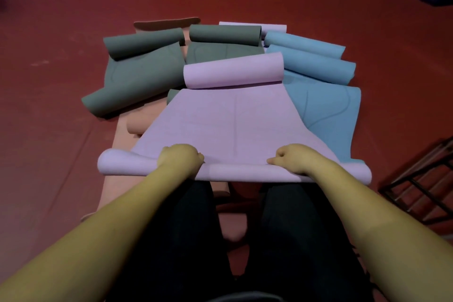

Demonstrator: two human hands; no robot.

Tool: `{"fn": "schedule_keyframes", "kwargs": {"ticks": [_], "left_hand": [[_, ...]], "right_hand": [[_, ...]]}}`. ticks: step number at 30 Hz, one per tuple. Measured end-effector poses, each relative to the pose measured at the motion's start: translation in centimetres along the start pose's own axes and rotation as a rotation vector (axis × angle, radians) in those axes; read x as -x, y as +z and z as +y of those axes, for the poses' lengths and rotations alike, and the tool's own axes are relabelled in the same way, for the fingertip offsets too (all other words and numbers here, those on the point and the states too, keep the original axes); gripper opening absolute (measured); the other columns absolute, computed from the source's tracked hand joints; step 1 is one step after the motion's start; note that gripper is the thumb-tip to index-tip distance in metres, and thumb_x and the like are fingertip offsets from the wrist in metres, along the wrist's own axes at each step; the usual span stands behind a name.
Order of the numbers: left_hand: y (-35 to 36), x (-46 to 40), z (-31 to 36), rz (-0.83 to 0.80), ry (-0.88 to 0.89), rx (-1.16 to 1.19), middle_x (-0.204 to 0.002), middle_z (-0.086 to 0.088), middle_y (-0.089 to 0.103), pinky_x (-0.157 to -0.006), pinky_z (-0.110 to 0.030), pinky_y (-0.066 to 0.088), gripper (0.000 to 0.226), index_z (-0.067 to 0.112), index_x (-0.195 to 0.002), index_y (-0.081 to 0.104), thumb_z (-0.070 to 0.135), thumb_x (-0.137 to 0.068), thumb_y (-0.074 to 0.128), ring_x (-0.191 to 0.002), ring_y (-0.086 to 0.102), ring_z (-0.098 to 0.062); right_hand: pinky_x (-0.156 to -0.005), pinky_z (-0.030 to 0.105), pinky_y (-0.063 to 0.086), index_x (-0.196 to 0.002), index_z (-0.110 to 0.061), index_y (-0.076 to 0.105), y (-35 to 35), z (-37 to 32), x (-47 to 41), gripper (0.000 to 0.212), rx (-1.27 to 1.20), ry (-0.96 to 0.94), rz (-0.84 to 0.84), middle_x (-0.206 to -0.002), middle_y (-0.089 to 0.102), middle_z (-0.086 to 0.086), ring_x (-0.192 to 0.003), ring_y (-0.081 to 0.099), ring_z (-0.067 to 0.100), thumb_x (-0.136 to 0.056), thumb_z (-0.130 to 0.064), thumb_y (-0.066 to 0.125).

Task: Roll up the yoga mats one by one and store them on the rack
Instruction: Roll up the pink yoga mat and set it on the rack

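Both the left hand [180, 155] and the right hand [293, 158] grasp with curled fingers the rolled near edge of the lilac mat [230, 122] in the frame's centre, with grey mats [144, 71] upper left, blue mats [323, 95] right, and a black rack [421, 186] at the right edge.

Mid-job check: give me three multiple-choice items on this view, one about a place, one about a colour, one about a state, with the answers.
1. The metal rack lies where?
A. on the person's right
B. on the person's left
C. behind the mat pile

2. What colour is the mat being rolled?
A. grey
B. blue
C. lilac

3. The far end of that mat is
A. flat
B. curled into a roll
C. folded under

Answers: 1 A, the rack's bars show at the frame's right edge. 2 C, the left hand and right hand grip the lilac mat's near roll. 3 B, its far end stands curled up.
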State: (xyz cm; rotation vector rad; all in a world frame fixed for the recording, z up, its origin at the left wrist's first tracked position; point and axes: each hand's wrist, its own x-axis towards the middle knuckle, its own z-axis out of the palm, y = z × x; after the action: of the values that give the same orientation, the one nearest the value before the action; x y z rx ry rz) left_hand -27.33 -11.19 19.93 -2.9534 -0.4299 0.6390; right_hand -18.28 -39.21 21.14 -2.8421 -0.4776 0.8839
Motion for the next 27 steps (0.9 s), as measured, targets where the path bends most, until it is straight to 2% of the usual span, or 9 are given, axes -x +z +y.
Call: {"fn": "schedule_keyframes", "kwargs": {"ticks": [2, 5, 10, 14, 18, 22, 24, 25, 27], "left_hand": [[0.3, -0.8, -0.5, -0.022, 0.015, 0.134, -0.111, -0.005, 0.064, -0.085, -0.034, 0.043, 0.038, 0.021, -0.104, 0.066, 0.043, -0.098, 0.036, -0.098, 0.055, -0.026], [0.5, -0.7, -0.7, 0.125, 0.031, 0.253, -0.095, -0.008, 0.065, -0.078, -0.034, 0.046, 0.040, 0.018, -0.076, 0.056, 0.045, -0.100, 0.038, -0.085, 0.052, -0.027], [0.4, 0.9, -0.3, 0.327, 0.077, 0.175, -0.082, -0.005, 0.065, -0.069, -0.034, 0.044, 0.057, 0.014, -0.076, 0.064, 0.053, -0.102, 0.031, -0.084, 0.062, -0.029], [2.8, 2.5, -0.5, 0.607, 0.183, 0.181, -0.058, -0.004, 0.052, -0.056, -0.033, 0.034, 0.060, 0.013, -0.053, 0.056, 0.056, -0.089, 0.035, -0.061, 0.054, -0.030], [4.7, 3.2, -1.5, 0.649, 0.232, 0.047, -0.070, -0.003, 0.050, -0.058, -0.034, 0.028, 0.041, 0.019, -0.073, 0.065, 0.047, -0.089, 0.040, -0.069, 0.047, -0.029], [4.5, 2.2, -1.9, 0.620, 0.273, 0.019, -0.072, -0.005, 0.054, -0.052, -0.031, 0.029, 0.013, 0.022, -0.089, 0.072, 0.032, -0.083, 0.069, -0.065, 0.051, -0.030], [3.6, 1.8, -1.8, 0.571, 0.228, 0.056, -0.075, -0.002, 0.059, -0.054, -0.033, 0.037, 0.033, 0.020, -0.086, 0.071, 0.043, -0.092, 0.049, -0.072, 0.057, -0.029], [2.9, 1.8, -1.4, 0.550, 0.209, 0.102, -0.082, -0.001, 0.063, -0.060, -0.036, 0.042, 0.046, 0.019, -0.087, 0.069, 0.047, -0.096, 0.034, -0.081, 0.059, -0.028], [1.9, 1.3, -0.9, 0.429, 0.147, 0.194, -0.097, 0.000, 0.065, -0.075, -0.037, 0.045, 0.052, 0.017, -0.090, 0.065, 0.046, -0.104, 0.024, -0.097, 0.058, -0.026]], "right_hand": [[-0.078, 0.030, 0.039, -0.073, -0.023, 0.056, -0.1, 0.1, -0.5, 0.039, -0.003, 0.001, -0.005, -0.089, 0.056, -0.002, -0.091, 0.052, 0.022, -0.093, -0.056, 0.053], [-0.077, 0.029, 0.038, -0.068, -0.024, 0.054, -0.1, 0.2, -1.2, 0.042, 0.004, 0.011, -0.005, -0.086, 0.055, -0.003, -0.090, 0.052, 0.023, -0.091, -0.058, 0.054], [-0.080, 0.029, 0.038, -0.099, -0.020, 0.070, -0.5, -0.3, -1.3, 0.045, 0.076, 0.005, -0.038, -0.110, 0.063, 0.004, -0.097, 0.054, 0.025, -0.094, -0.060, 0.049], [-0.081, 0.029, 0.039, -0.114, -0.013, 0.070, -1.0, -0.6, -1.0, 0.057, 0.123, 0.014, -0.085, -0.122, 0.064, 0.009, -0.104, 0.056, 0.027, -0.096, -0.060, 0.045], [-0.079, 0.028, 0.037, -0.114, -0.010, 0.070, -1.4, -0.8, -1.1, 0.060, 0.132, 0.015, -0.098, -0.121, 0.064, 0.011, -0.104, 0.056, 0.028, -0.095, -0.061, 0.045], [-0.080, 0.032, 0.042, -0.093, -0.016, 0.073, -1.0, -0.7, -1.1, 0.058, 0.030, 0.002, 0.017, -0.109, 0.068, 0.010, -0.088, 0.054, 0.026, -0.093, -0.066, 0.043], [-0.083, 0.033, 0.043, -0.093, -0.018, 0.074, -0.7, -0.5, -0.4, 0.060, -0.002, -0.014, 0.100, -0.106, 0.069, 0.009, -0.092, 0.056, 0.028, -0.096, -0.065, 0.037], [-0.084, 0.033, 0.043, -0.094, -0.016, 0.075, -0.5, -0.4, 0.2, 0.063, 0.009, -0.024, 0.151, -0.104, 0.069, 0.009, -0.095, 0.058, 0.030, -0.098, -0.064, 0.033], [-0.081, 0.035, 0.046, -0.085, -0.015, 0.073, 0.0, 0.2, 1.4, 0.066, 0.040, -0.055, 0.257, -0.094, 0.069, 0.009, -0.093, 0.060, 0.031, -0.097, -0.064, 0.030]]}}
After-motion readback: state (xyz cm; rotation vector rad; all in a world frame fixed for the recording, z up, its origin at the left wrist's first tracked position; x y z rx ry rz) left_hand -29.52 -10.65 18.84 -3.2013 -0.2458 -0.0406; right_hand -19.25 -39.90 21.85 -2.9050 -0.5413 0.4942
